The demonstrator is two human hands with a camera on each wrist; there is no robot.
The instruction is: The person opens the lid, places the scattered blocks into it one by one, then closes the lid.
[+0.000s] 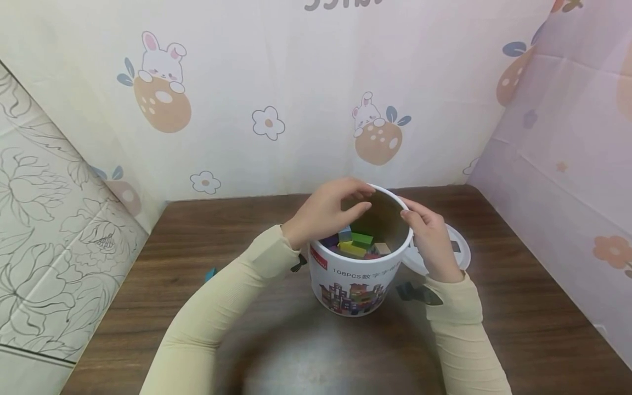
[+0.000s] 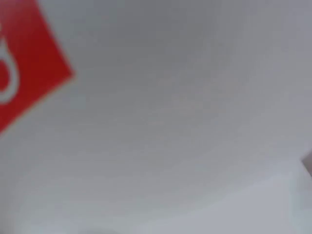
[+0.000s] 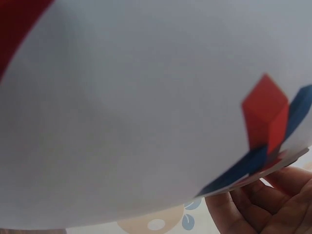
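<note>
A white bucket (image 1: pixel 323 278) printed with "108PCS" and a picture of toy blocks stands upright on the table, without its lid. Inside lie colored blocks: a green block (image 1: pixel 362 240), a yellow block (image 1: pixel 353 249), a light blue block (image 1: pixel 344 234) and several others. My right hand (image 1: pixel 431 236) grips the rim at the right, thumb over the edge and fingers outside. My left hand (image 1: pixel 326 208) reaches across the left rim, its relaxed fingers and thumb over the opening with nothing between them. The bucket's wall fills both wrist views; right fingers (image 3: pixel 263 202) show against it.
A white lid (image 1: pixel 463 253) lies on the brown wooden table (image 1: pixel 533 307), partly behind the right hand. Some small teal thing (image 1: pixel 210 274) shows beside the left sleeve. Printed curtains (image 1: pixel 306 66) close off the back and right side, close behind the bucket.
</note>
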